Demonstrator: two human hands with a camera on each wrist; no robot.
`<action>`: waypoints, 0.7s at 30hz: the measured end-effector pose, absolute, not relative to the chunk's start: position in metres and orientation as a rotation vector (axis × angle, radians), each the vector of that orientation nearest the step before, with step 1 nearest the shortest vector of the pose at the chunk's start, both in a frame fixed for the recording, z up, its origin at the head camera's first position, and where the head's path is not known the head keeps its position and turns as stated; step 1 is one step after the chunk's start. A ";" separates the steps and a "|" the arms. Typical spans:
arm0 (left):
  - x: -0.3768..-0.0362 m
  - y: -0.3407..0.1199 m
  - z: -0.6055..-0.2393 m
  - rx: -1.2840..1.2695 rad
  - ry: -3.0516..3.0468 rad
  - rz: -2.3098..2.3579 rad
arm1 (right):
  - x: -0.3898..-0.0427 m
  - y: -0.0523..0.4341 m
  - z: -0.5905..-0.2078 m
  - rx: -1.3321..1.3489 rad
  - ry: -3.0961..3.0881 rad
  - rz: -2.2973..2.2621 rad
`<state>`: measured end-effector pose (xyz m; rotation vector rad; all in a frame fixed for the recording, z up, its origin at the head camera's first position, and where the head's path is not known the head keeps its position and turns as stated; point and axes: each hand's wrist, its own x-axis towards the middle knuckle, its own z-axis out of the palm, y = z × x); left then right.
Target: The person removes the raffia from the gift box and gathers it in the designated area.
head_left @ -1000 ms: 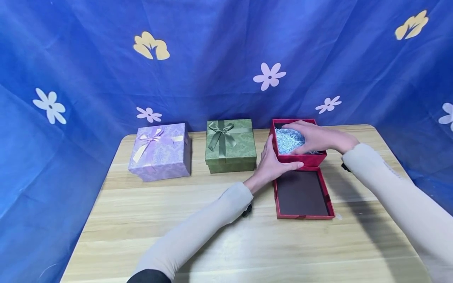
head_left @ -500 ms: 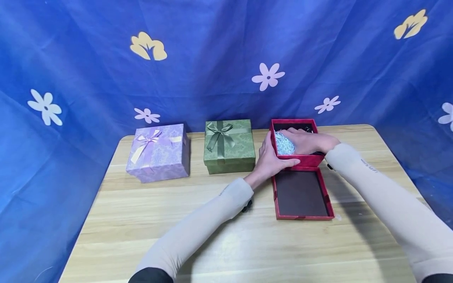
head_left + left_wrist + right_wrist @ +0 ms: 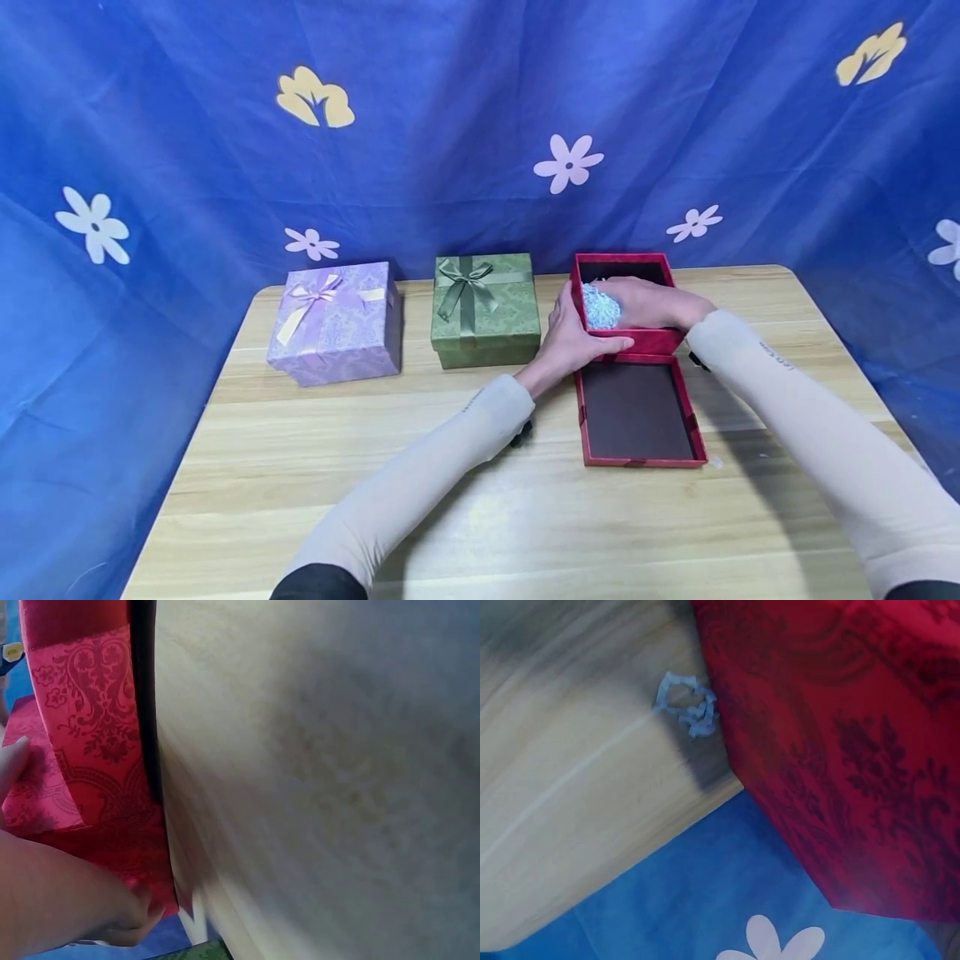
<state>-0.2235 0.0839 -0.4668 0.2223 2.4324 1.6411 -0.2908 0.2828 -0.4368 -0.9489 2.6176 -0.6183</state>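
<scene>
My left hand [image 3: 573, 340] grips the near left corner of the open red box [image 3: 637, 340], thumb laid along its front wall and fingers curled up its left side; the left wrist view shows my fingertips [image 3: 15, 761] pressed on the patterned red wall. My right hand [image 3: 647, 302] lies inside the box, palm down on the pale blue shredded paper [image 3: 600, 308], fingers bent loosely over the wad; whether they actually pinch it I cannot tell, since the hand hides the contact.

The red box sits at about 1 o'clock from the middle of the wooden table [image 3: 480, 517], toward the far edge. Its red lid [image 3: 637, 412] lies upturned at 6 o'clock from the box, just touching its front wall. At 9 o'clock from the box stands the green gift box [image 3: 486, 310] with its bow, close beside my left hand, and further out at 9 o'clock the lilac gift box [image 3: 334, 322]. A stray curl of blue paper [image 3: 688, 703] lies on the table just beside the box's outer wall in the right wrist view.
</scene>
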 end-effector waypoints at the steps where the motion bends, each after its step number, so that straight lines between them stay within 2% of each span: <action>1: -0.224 0.084 -0.467 0.221 2.440 1.632 | -0.290 0.283 -0.437 -0.958 2.618 -0.631; 21: -0.225 0.086 -0.470 0.241 2.521 1.524 | -0.278 0.286 -0.392 -0.888 2.666 -0.647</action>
